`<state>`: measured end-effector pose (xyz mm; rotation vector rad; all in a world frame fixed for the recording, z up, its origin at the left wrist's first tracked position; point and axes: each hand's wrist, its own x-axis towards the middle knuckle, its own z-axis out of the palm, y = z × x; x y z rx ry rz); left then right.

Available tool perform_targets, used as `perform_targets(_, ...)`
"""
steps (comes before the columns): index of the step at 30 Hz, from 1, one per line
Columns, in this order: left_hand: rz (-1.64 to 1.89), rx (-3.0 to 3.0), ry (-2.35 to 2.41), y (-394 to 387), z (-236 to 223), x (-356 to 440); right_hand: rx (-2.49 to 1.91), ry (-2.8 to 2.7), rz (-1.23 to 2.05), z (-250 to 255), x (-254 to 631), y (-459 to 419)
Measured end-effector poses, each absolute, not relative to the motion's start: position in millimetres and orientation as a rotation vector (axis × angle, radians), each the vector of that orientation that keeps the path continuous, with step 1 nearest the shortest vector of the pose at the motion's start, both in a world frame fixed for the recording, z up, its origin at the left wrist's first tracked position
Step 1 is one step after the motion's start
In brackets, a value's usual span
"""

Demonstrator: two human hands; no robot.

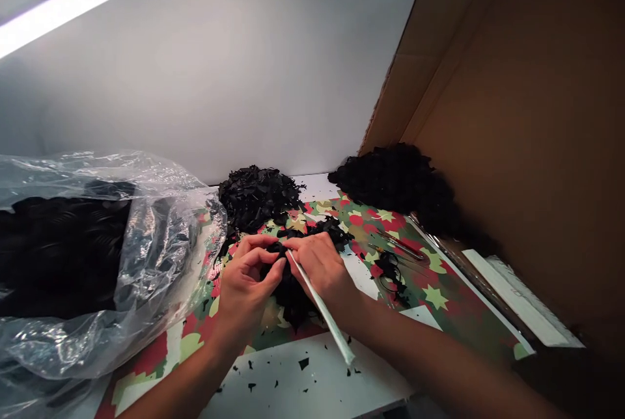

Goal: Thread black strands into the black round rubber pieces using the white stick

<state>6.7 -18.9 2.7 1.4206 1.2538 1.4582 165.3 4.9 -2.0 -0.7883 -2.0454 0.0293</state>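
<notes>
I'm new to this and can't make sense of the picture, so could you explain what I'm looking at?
There's no machine here: these are a person's bare hands, seen by one camera worn on the head, looking forward and down.

The left hand pinches a small black piece. The right hand holds a slender white stick, its upper end close to that piece.

Below is a colourful patterned sheet scattered with black scraps. Behind the hands sits a heap of black flakes, with a larger dark pile further right, by a cardboard panel. Thin tools lie right of the hands. At far left, clear plastic surrounds more black material. I can't tell what the material is.
</notes>
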Motion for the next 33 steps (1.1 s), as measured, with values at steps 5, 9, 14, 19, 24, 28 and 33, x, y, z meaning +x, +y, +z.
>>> perform_targets(5,1.440,1.250,1.083,-19,1,6,-0.913,-1.885,0.225,8,180,14)
perform_targets(9,1.419,1.141,0.992,-17,-2,7,-1.039,-1.823,0.345,7,190,26)
perform_targets(14,1.423,1.482,0.903,-33,25,5,-1.225,-1.840,0.485,-2,201,45)
perform_targets(19,1.547,1.609,0.896,-57,63,0,-1.303,-1.744,0.530,-11,210,62)
perform_targets(24,1.582,1.296,1.106,-61,74,-26,-1.211,-1.725,0.607,-12,211,61)
perform_targets(28,1.672,1.692,1.894,-56,94,-89,-1.170,-1.721,0.680,-14,210,61)
perform_targets(33,1.071,1.709,2.872,-23,109,-194,-1.083,-1.692,0.792,-16,207,62)
